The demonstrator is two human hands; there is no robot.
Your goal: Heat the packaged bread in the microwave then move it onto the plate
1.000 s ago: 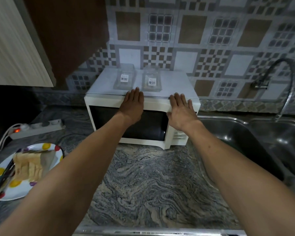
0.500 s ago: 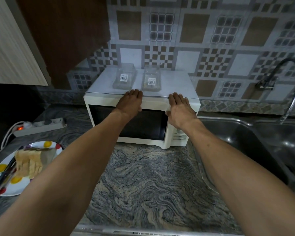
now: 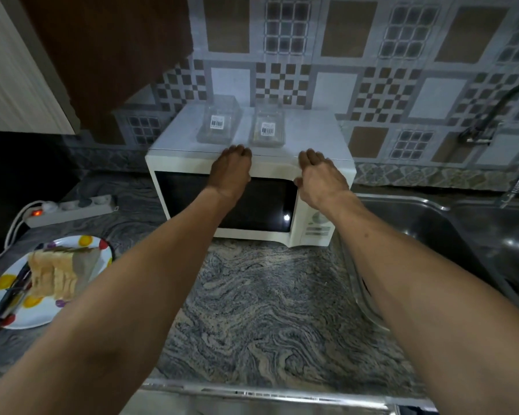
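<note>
The white microwave (image 3: pixel 312 232) stands at the back of the counter with its dark door closed. My left hand (image 3: pixel 231 172) lies against the top of the door, fingertips bent over the top front edge. My right hand (image 3: pixel 321 179) rests on the same edge above the control panel, its thumb by the door seam. Neither hand holds an object. The packaged bread (image 3: pixel 54 274), sliced and in clear wrap, lies on the white plate (image 3: pixel 42 313) with coloured dots at the far left.
Dark tongs (image 3: pixel 8 298) lie on the plate beside the bread. Two clear plastic boxes (image 3: pixel 219 124) sit on top of the microwave. A power strip (image 3: pixel 69 206) with a lit switch lies left of it. A steel sink (image 3: pixel 462 235) and tap are at the right.
Both hands have slid back from the microwave's top surface to its front edge, and the fingers have curled. The view has shifted slightly.
</note>
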